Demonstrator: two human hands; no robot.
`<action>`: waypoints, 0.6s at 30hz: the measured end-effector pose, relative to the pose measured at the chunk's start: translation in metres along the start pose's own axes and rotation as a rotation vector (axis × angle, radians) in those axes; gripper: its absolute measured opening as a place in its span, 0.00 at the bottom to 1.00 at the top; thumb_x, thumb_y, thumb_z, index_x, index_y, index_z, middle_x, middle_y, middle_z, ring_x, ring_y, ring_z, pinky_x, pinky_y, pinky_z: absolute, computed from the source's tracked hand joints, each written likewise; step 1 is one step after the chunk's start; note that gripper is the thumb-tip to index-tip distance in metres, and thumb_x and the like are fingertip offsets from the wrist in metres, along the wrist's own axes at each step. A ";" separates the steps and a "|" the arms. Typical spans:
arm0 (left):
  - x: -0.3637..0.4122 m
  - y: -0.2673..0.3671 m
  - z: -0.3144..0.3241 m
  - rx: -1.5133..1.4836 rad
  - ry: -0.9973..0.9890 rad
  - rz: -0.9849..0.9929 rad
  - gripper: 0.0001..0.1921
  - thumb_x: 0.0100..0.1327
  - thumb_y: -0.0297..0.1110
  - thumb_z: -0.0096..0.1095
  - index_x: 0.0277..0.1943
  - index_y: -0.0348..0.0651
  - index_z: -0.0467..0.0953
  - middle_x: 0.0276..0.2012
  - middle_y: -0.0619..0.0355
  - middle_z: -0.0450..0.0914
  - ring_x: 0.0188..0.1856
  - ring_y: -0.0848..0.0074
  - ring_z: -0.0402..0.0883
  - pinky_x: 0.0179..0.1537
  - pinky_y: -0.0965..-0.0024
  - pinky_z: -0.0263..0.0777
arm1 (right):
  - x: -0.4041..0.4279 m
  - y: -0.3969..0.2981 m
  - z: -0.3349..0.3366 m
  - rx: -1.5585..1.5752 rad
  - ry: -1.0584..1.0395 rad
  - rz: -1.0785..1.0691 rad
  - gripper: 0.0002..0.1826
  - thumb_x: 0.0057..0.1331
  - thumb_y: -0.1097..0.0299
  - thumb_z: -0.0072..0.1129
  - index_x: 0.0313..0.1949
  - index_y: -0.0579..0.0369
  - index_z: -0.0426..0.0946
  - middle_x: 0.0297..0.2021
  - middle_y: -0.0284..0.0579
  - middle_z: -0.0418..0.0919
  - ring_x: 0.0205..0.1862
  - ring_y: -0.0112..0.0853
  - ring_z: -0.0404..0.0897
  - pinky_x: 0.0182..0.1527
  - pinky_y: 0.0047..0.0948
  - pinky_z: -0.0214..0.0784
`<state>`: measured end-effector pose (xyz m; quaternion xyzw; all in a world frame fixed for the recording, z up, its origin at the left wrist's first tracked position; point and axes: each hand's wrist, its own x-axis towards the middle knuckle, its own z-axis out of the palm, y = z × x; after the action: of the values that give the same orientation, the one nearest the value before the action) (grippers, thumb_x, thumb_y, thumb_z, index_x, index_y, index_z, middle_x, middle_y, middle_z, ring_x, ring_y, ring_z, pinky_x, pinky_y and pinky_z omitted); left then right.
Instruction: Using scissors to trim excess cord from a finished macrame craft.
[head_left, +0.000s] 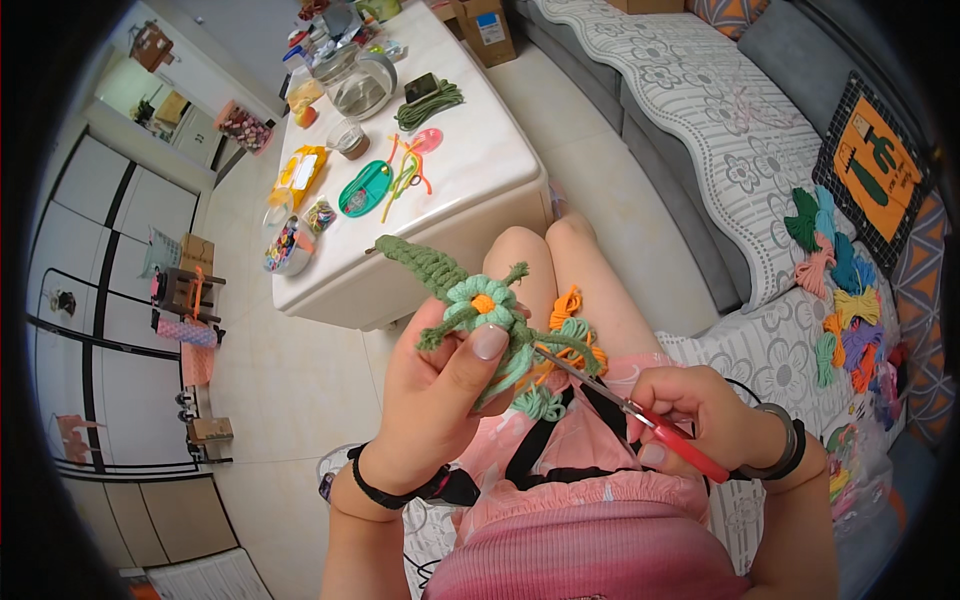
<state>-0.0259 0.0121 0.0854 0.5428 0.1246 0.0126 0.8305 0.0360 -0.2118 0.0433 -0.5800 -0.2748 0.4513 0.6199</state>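
Observation:
My left hand pinches a crocheted flower with mint petals and an orange centre. A green crocheted leaf extends from it to the upper left, and loose green cord ends stick out around it. In my right hand is a pair of scissors with red handles. Their blades point up and left, the tips reaching the cords just below the flower; whether they touch a strand I cannot tell. Orange yarn and mint yarn lie in loops on my lap, partly behind the flower.
Before me stands a white table with a glass pitcher, a green cord bundle, a teal oval case and a tub of colourful bits. Several yarn skeins lie on the sofa at right.

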 end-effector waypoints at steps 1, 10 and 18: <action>0.000 0.000 -0.002 -0.057 -0.033 -0.024 0.16 0.60 0.35 0.56 0.47 0.38 0.64 0.38 0.59 0.73 0.30 0.85 0.70 0.22 0.83 0.60 | 0.000 0.001 0.000 -0.001 0.002 0.001 0.13 0.53 0.72 0.64 0.33 0.59 0.67 0.24 0.29 0.69 0.26 0.13 0.65 0.26 0.13 0.56; 0.000 0.000 0.008 0.079 0.018 -0.009 0.14 0.60 0.37 0.55 0.44 0.38 0.66 0.31 0.58 0.72 0.20 0.85 0.63 0.17 0.82 0.51 | 0.003 0.008 0.000 -0.039 0.081 -0.095 0.15 0.49 0.74 0.66 0.33 0.59 0.68 0.22 0.29 0.68 0.23 0.13 0.62 0.23 0.13 0.53; 0.002 -0.003 0.006 0.012 -0.163 -0.127 0.16 0.59 0.38 0.56 0.45 0.39 0.66 0.32 0.58 0.72 0.24 0.84 0.67 0.19 0.82 0.57 | -0.001 0.013 -0.002 0.101 0.159 -0.210 0.17 0.50 0.67 0.66 0.33 0.59 0.67 0.27 0.35 0.68 0.23 0.16 0.64 0.25 0.13 0.55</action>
<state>-0.0227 0.0057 0.0847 0.5379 0.0908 -0.0852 0.8338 0.0340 -0.2149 0.0306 -0.5500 -0.2610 0.3498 0.7121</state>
